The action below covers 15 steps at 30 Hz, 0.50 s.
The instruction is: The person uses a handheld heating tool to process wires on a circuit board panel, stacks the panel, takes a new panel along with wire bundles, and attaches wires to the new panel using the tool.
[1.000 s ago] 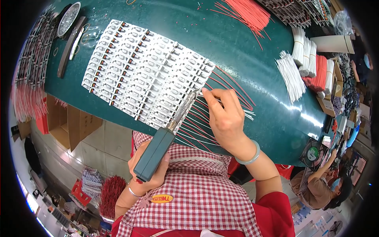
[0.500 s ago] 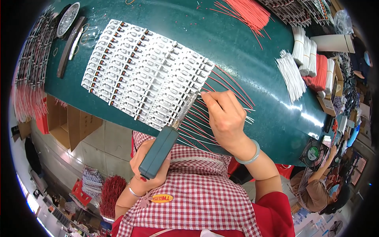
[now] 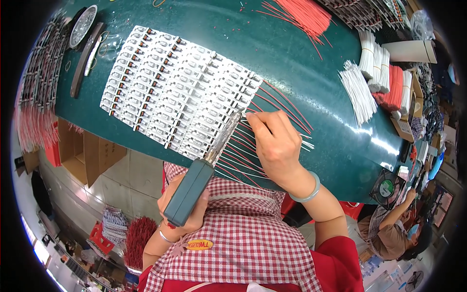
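A white panel of small circuit boards, set with rows of components, lies tilted on the green table. Red wires and white wires fan out from its right edge. My left hand is wrapped round the dark green handle of a soldering gun. The gun's tip reaches up along that wired edge, close to my right fingertips. My right hand is closed in a pinch on a wire at the edge; the fingers hide most of this wire.
Loose red wires lie at the far side. White wire bundles sit at the right, near a small black fan. At the far left are a metal dish and a dark bar. A person works at the right.
The soldering gun's handle and my left hand have shifted slightly left and down. My right hand has barely moved and keeps its pinch by the panel's edge.
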Each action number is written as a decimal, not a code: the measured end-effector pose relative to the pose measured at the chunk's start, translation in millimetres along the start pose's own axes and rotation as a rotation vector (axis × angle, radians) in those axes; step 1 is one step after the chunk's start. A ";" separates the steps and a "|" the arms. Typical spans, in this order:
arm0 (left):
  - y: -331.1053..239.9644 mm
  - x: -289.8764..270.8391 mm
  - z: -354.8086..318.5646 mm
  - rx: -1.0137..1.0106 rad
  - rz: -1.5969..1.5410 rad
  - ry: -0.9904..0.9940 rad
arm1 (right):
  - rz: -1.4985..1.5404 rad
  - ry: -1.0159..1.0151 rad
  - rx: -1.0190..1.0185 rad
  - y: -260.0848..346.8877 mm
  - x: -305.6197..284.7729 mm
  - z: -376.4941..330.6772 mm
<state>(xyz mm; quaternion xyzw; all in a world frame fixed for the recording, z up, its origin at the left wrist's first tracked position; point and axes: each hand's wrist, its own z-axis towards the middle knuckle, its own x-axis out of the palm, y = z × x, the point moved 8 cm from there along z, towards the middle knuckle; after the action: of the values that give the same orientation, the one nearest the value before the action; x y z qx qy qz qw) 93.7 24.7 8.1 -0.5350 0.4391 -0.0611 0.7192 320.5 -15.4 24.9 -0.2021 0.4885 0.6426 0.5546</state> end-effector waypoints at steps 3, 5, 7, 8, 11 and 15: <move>4.2 3.0 -2.6 -0.024 0.000 0.024 | 0.002 -0.007 0.003 -1.7 0.7 -1.0; 5.0 3.6 -1.7 -0.044 -0.007 0.023 | 0.003 -0.014 -0.019 -2.2 -0.1 -0.2; 4.0 4.4 1.8 -0.062 -0.016 0.023 | -0.004 -0.068 -0.037 -3.7 -6.4 2.7; 2.3 4.7 4.3 -0.067 -0.026 0.029 | -0.005 -0.069 -0.037 -5.7 -5.7 2.7; 0.6 6.1 9.9 -0.058 -0.040 0.041 | 0.002 -0.051 -0.033 -9.0 -3.5 3.0; -16.7 3.4 26.1 0.017 -0.028 0.003 | 0.019 -0.031 0.011 -10.7 -2.6 4.8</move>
<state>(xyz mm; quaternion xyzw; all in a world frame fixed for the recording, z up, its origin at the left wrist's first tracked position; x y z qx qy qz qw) 120.4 34.4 21.1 -0.5350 0.4321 -0.0756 0.7220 332.3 -13.7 24.8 -0.1846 0.4854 0.6482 0.5570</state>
